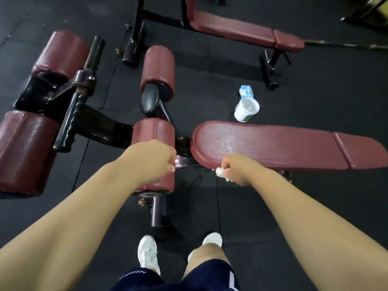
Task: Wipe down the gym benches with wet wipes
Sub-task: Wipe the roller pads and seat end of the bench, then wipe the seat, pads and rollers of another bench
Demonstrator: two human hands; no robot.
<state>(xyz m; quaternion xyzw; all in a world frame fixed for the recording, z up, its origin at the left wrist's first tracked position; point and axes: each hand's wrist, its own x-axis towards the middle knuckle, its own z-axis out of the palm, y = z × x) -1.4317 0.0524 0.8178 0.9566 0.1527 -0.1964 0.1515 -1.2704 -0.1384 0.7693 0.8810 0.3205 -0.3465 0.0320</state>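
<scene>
A maroon padded bench (273, 143) stretches from the middle to the right edge, its near end glistening wet. My right hand (237, 170) grips a crumpled white wet wipe (220, 172) at the bench's near front edge. My left hand (155, 162) is curled in a fist over a maroon roller pad (154, 131) at the bench's foot end; what it holds, if anything, is hidden. A white tub (246, 110) and a blue-white wipe packet (246, 91) lie on the floor behind the bench.
More maroon roller pads (60, 53) on a black frame stand at left. A second maroon bench (241, 28) lies at the back. Black rubber floor tiles surround everything. My legs and white shoes (148, 253) are below, beside the bench's foot post.
</scene>
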